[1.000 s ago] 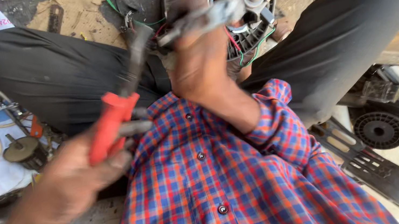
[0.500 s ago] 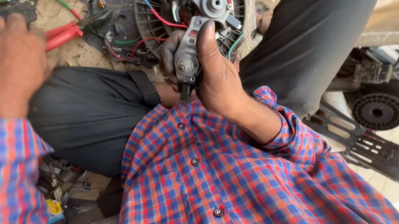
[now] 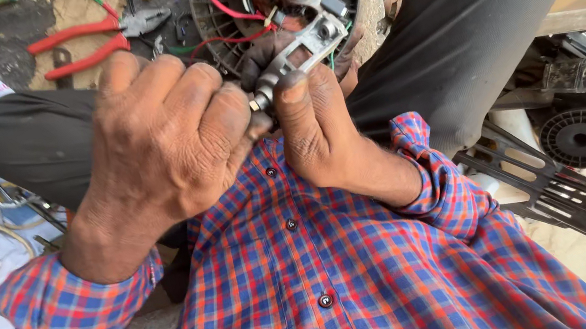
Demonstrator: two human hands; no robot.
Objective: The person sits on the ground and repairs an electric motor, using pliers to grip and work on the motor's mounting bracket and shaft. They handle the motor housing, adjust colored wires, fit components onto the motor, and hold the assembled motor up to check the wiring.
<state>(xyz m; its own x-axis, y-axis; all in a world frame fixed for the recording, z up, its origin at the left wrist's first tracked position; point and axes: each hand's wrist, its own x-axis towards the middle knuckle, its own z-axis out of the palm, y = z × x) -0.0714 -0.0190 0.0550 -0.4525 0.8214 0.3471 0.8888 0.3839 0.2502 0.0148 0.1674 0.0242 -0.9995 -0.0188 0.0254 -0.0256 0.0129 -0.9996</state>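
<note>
Hands, left hand (image 3: 169, 142) and right hand (image 3: 319, 132), both grip ridged grey metal bracket (image 3: 294, 56).

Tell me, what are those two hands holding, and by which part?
Both hold one small grey metal bracket. The right hand pinches its lower end with the thumb on top; the left hand closes its fingertips on the small bolt end there.
</note>
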